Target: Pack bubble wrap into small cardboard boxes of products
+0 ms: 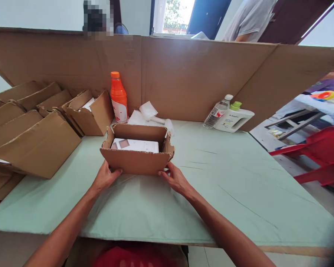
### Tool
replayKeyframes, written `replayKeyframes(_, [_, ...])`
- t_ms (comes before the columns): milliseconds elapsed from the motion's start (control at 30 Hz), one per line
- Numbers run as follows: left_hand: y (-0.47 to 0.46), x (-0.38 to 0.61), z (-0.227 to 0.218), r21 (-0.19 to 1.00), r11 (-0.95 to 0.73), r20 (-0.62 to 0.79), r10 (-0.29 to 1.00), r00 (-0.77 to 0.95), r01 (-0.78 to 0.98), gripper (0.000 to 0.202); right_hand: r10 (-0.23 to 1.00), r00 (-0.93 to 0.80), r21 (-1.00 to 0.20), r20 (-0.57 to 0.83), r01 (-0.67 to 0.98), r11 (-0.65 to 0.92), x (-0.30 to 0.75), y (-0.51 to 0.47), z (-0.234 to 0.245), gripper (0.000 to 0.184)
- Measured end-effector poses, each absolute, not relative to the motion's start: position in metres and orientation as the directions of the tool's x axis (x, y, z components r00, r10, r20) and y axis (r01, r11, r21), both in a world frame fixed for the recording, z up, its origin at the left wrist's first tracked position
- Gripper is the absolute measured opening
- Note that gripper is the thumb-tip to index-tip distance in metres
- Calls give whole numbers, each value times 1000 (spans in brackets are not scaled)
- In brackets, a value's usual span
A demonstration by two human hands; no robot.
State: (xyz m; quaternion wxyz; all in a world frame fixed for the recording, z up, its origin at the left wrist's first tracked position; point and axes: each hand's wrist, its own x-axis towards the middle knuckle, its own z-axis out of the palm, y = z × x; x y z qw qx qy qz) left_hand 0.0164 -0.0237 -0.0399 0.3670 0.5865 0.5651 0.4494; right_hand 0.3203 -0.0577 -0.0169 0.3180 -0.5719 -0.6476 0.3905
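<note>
A small open cardboard box [136, 161] sits in the middle of the pale green table [233, 178]. Inside it lies a white flat packet [135, 145]. My left hand [105, 177] grips the box's near left corner, fingers curled under its edge. At the near right corner my right hand [174, 178] holds the front wall, thumb on the front face. The box's flaps stand upright.
A row of folded cardboard boxes [33, 126] fills the left side. An orange bottle [118, 98], white plastic bags [147, 113], a clear water bottle [217, 112] and a white jug [233, 118] stand before a cardboard screen [189, 74]. Red chairs [320, 155] and other people lie beyond.
</note>
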Motion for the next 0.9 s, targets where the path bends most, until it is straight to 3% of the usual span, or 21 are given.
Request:
replayKeyframes(200, [12, 44, -54, 911, -117, 179, 976, -123, 396, 50, 991, -76, -892, 113, 431, 135, 326, -25, -46, 65])
replayKeyframes(333, [5, 42, -60, 891, -106, 178, 976, -127, 441, 38, 984, -80, -928, 160, 327, 178, 330, -27, -65, 63])
replayKeyframes(433, [0, 38, -59, 881, -98, 166, 980, -109, 462, 36, 984, -129, -956, 121, 251, 150, 339, -29, -64, 57])
replayKeyframes(533, [-1, 37, -59, 870, -82, 156, 981, -114, 486, 34, 990, -128, -939, 57, 329, 97, 358, -25, -54, 47])
replayKeyframes(633, [0, 37, -62, 862, -59, 147, 980, -136, 503, 33, 987, -38, -789, 155, 597, 147, 385, -5, -41, 38])
replayKeyframes(733, [1, 37, -66, 863, -35, 133, 978, -162, 503, 33, 950, -32, -460, 312, 870, 180, 407, 39, -27, 47])
replayKeyframes(800, [2, 37, -67, 869, -28, 129, 977, -172, 494, 34, 935, -86, -237, 344, 956, 175, 413, 77, -21, 61])
replayKeyframes(833, [2, 37, -67, 872, -26, 127, 977, -173, 489, 35, 934, -111, -179, 340, 967, 180, 414, 97, -19, 65])
replayKeyframes(900, [3, 38, -65, 877, -26, 125, 976, -176, 480, 36, 936, -121, -189, 331, 963, 191, 414, 132, -17, 61])
